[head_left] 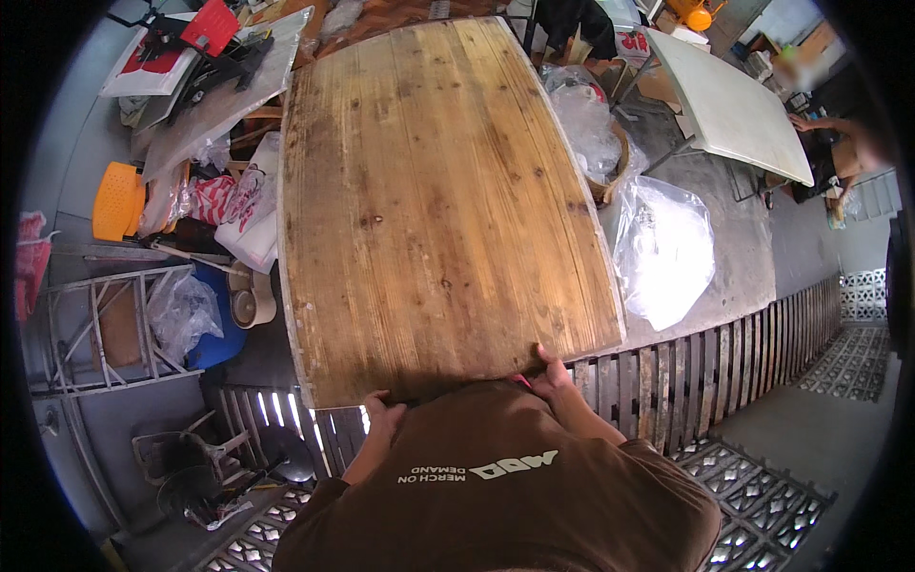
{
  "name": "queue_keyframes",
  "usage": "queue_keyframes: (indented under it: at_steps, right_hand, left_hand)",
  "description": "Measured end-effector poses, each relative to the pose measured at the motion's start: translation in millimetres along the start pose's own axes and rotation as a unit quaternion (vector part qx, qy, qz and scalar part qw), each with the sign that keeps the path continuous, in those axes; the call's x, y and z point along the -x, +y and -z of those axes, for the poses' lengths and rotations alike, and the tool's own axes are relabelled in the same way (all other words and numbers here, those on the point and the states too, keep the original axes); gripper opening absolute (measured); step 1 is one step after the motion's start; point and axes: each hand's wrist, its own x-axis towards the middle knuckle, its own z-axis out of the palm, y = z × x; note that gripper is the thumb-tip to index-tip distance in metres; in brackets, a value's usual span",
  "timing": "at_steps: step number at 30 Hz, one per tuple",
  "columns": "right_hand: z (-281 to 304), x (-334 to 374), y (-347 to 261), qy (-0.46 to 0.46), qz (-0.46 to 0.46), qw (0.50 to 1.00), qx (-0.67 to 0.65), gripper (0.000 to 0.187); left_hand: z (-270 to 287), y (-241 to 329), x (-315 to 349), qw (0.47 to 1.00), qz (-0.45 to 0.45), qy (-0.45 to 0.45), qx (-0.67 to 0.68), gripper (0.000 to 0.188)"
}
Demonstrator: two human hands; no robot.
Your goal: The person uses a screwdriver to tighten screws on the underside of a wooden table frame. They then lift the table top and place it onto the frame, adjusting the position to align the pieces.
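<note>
left hand (383,408) curled over the near edge of the wooden tabletop (434,191), fingers hooked on the rim close to its near left corner, gripping the board. right hand (553,377) clamped on the same near edge further along, toward the near right corner, thumb on top and fingers wrapped under, a bit of something red showing just beside it, too small to tell. both forearms coming up from a brown shirt (505,505) at the bottom of the view. tabletop long and plank-built, worn and stained, running away from the body, its top bare. under the near edge, a slatted railing (705,367) crossing left to right. off the right edge, clear plastic bags (662,248) on grey concrete, with a white table (729,105) beyond them and another person (834,153) at that table's far side. off the left edge, an orange plastic stool (116,200), a blue drum (219,334) with a clear bag beside it, and a grey metal frame (100,329) lying flat. near the far left corner, a red-and-black tool (205,38) on a white sheet.
</note>
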Motion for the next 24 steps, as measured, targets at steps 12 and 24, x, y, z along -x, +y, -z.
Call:
queue_keyframes:
  at_steps: [12,24]
  right_hand:
    - [-15,39,135,0.023,0.006,0.998,0.058,0.048]
    - [137,159,106,0.332,0.117,0.881,0.316,0.034]
  left_hand:
    - [102,64,-25,0.962,0.100,-0.021,0.252,0.044]
    - [164,71,-15,0.944,0.212,-0.242,0.072,0.049]
